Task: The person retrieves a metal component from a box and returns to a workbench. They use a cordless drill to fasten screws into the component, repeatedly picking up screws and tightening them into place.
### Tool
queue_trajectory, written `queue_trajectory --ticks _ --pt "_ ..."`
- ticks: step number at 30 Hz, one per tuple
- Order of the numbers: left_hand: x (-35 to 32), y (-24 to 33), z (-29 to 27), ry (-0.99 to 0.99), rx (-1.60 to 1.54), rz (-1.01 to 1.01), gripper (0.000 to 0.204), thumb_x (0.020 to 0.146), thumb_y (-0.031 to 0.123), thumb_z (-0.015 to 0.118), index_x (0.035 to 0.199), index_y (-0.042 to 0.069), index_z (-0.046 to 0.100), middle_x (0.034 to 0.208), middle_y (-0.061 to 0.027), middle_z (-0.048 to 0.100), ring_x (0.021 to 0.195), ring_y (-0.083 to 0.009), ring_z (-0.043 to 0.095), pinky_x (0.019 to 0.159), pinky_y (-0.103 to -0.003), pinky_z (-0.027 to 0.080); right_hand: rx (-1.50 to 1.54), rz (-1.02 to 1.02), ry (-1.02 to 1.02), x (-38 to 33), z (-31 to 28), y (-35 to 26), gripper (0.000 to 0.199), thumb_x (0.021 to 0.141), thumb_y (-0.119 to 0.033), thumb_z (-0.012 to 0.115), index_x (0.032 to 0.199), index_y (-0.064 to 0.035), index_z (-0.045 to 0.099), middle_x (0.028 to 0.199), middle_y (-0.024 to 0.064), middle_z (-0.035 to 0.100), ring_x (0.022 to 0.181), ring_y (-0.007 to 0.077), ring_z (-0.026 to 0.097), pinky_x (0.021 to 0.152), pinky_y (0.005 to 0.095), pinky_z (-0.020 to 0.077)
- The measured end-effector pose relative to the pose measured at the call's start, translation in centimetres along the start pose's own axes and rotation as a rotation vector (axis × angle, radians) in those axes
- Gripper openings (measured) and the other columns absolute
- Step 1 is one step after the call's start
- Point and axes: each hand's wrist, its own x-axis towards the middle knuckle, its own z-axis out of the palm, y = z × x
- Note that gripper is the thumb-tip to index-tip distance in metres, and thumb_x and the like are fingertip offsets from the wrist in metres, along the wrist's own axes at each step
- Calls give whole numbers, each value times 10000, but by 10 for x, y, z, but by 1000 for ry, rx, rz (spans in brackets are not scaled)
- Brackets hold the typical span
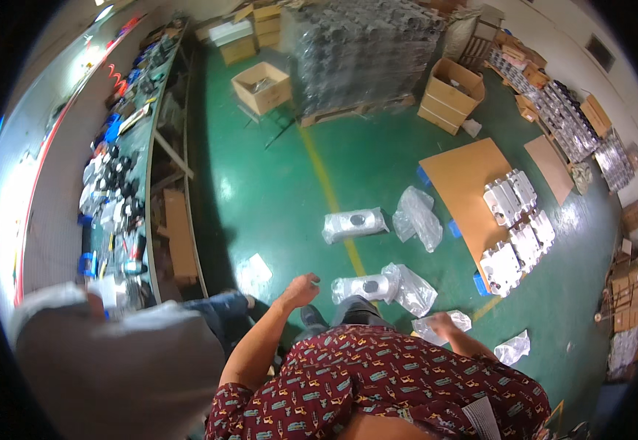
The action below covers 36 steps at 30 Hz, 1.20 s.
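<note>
My left hand [302,290] hangs over the green floor near my feet, fingers loosely bent and apart, with nothing in it. Just right of it, a silver metal casting [369,287] with a round dark opening lies in clear plastic. A crumpled clear plastic bag [413,292] adjoins that casting. My right hand [443,324] overlaps another clear plastic bag [463,321]; its fingers are smeared, and whether it touches or grips the bag is unclear. Farther ahead sits a second plastic-wrapped casting [355,224], with a loose plastic bag [417,218] beside it.
Several bare castings [510,196] rest on a brown board [460,171] at right. A person in grey [121,367] is close on my left, by a cluttered workbench [129,158]. Ahead are a wrapped pallet stack [363,62] and open cartons [451,95].
</note>
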Motion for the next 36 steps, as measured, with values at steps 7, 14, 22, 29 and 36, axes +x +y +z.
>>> queue_trajectory --ticks 7,14,22,29,36 --pt "127 -9 -120 -127 -94 48 391 867 211 659 1191 -7 652 996 -197 732 938 -303 714 828 -386 553 -482 -38 -210 48 71 9 487 871 -355 741 1175 -2 598 1012 158 674 863 298 676 656 427 595" --pt "270 -117 -238 -115 60 73 367 857 248 691 1173 60 687 950 -191 725 891 -310 708 787 -403 550 -188 116 -131 148 80 -268 256 939 -320 620 946 -92 735 898 108 725 732 292 697 665 409 571" --pt "344 -344 -390 -42 435 -176 242 767 249 660 913 63 714 908 -190 697 907 -393 667 808 -459 539 337 -386 267 283 -76 -597 414 861 -374 716 711 0 622 570 72 525 537 160 530 528 410 427" --pt "456 -324 -418 -178 17 -541 199 771 179 649 893 30 700 732 -146 681 700 -306 649 646 -410 524 686 -558 598 377 -277 -814 411 863 -355 754 706 6 635 618 29 546 593 114 512 523 355 416" --pt "641 -277 -521 -99 -112 -254 269 805 138 669 1031 -6 696 703 -107 678 597 -196 624 537 -331 501 1007 -459 719 453 -445 -950 388 858 -385 767 754 -54 594 621 -17 446 512 113 434 441 308 355"
